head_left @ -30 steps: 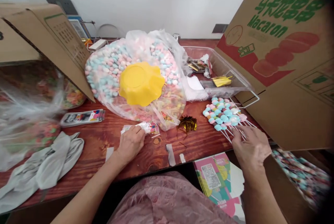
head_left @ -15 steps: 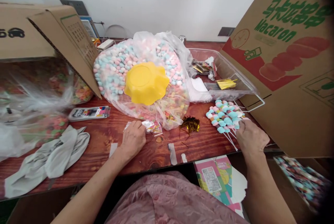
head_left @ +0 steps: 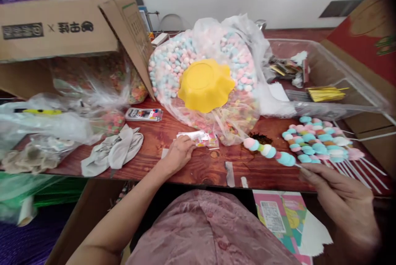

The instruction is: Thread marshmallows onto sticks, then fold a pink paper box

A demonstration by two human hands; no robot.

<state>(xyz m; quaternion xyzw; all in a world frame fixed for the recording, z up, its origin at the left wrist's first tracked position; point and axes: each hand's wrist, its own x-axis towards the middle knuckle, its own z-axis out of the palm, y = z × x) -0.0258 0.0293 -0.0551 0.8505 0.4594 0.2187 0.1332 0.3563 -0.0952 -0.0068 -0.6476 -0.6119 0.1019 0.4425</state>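
Candy skewer [head_left: 267, 151] | right fingers [head_left: 313, 170] pinch it | left fingers [head_left: 187, 142]: can't tell | tray [head_left: 321, 109]: yellow ties [head_left: 325, 94]

Between the left hand [head_left: 180, 153] and the right hand [head_left: 342, 199], a strip of wooden tabletop [head_left: 202, 170] is left passable along the near edge, overhung farther in by the held marshmallow skewer [head_left: 268, 151]. Beyond the hands, the middle is blocked by a bulging marshmallow bag [head_left: 170, 69] and an upturned yellow bowl [head_left: 204, 85]. Beyond the right hand, passage is barred by piled marshmallow skewers [head_left: 321, 143] and a plastic bin [head_left: 328, 109].
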